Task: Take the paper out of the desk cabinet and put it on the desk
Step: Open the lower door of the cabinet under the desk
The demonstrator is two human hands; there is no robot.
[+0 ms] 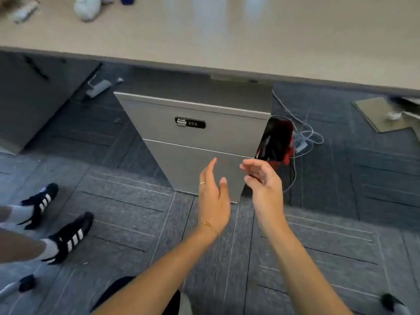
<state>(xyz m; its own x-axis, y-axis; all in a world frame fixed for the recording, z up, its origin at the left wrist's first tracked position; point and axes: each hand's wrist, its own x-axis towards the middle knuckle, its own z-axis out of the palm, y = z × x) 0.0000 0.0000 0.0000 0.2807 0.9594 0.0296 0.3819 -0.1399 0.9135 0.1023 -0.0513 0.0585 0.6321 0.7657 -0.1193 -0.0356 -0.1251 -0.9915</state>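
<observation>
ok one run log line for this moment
stage: reaching | left hand: open, empty | right hand: open, empty | desk cabinet: drawers shut | paper: not visible | desk

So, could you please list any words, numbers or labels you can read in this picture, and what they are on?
No text reads clearly.
Combination lock on the grey metal desk cabinet: three dial digits, too blurred to read.
Black shoes with three white stripes: stripes only, no legible brand name.
</observation>
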